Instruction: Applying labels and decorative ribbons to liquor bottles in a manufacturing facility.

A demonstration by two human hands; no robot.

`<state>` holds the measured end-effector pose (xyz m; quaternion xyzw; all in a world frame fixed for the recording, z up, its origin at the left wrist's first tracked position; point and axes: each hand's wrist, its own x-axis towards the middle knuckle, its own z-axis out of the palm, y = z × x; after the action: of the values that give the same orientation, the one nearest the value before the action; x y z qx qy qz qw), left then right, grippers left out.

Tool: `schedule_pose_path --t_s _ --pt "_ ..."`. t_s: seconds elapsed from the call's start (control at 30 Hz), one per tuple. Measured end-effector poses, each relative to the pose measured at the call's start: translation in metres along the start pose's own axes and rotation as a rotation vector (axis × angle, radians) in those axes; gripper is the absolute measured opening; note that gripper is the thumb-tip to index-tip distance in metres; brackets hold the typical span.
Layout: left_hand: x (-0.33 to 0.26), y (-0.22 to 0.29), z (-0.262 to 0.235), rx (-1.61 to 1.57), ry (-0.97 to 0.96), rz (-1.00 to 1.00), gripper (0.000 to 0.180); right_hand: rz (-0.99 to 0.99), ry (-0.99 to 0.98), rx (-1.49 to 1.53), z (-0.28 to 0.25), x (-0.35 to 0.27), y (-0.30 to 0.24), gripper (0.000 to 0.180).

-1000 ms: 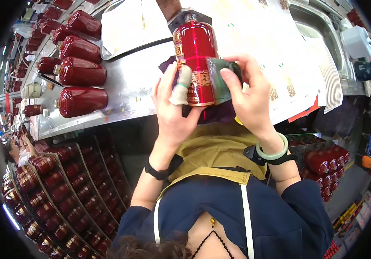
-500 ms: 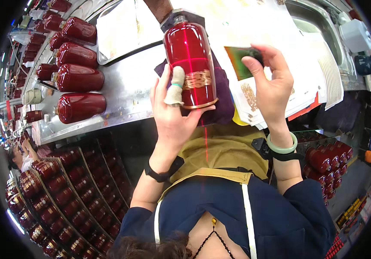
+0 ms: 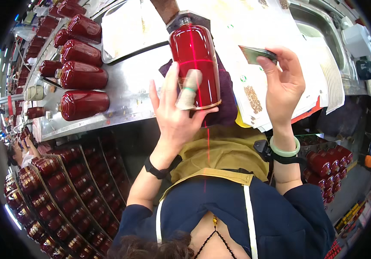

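Note:
A deep red glass bottle (image 3: 189, 47) lies on a dark purple cloth (image 3: 225, 86), its neck pointing away from me. A red laser cross falls on its side. My left hand (image 3: 174, 116) grips its lower left part, thumb at the base, fingers along the side. Pale fabric covers (image 3: 189, 88) on the fingers are blurred by motion. A sliver of gold pattern shows beside those fingers. To the right, my right hand (image 3: 282, 80) pinches a thin, flat, dark green scraper-like piece (image 3: 258, 55) above the white sheets, apart from the bottle.
White sheets with gold-brown decals (image 3: 252, 99) cover the bench on the right, before a metal sink (image 3: 323, 26). A white tray (image 3: 127, 32) and several red bottles (image 3: 84, 105) lie at the left. Racks of bottles (image 3: 64, 190) stand below left. Another person (image 3: 19, 153) is at far left.
The bottle has turned, so its gold band has rolled left, mostly out of sight. My left fingers moved across its side. My right hand shifted right, and the green piece tilted more edge-on.

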<state>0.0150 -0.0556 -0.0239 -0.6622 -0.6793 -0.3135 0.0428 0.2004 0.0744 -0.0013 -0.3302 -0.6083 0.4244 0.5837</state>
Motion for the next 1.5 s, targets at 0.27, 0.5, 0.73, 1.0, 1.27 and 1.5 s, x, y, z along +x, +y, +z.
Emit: schedule_pose_path --t_s 0.27,0.5,0.73,1.0,1.27,1.5 --pt "-0.004 -0.011 0.005 -0.272 0.051 -0.066 0.104 0.098 -0.031 -0.007 -0.005 -0.006 0.004 0.021" --pt "0.031 -0.066 -0.023 -0.168 0.045 -0.152 0.068 0.084 -0.040 -0.058 0.001 0.000 0.006 0.021" --pt "0.130 -0.205 0.002 0.095 0.012 -0.141 0.054 0.154 -0.077 -0.128 0.008 0.000 0.001 0.025" --pt "0.165 -0.243 0.038 0.281 -0.160 -0.170 0.019 0.176 -0.151 -0.157 0.004 -0.007 -0.001 0.035" --pt "0.149 -0.233 0.034 0.030 0.026 -0.206 0.007 0.231 -0.144 -0.167 0.009 -0.005 0.001 0.030" --pt "0.111 -0.095 -0.050 -0.749 0.023 -0.292 0.062 0.345 -0.148 -0.073 0.012 -0.003 -0.001 0.039"
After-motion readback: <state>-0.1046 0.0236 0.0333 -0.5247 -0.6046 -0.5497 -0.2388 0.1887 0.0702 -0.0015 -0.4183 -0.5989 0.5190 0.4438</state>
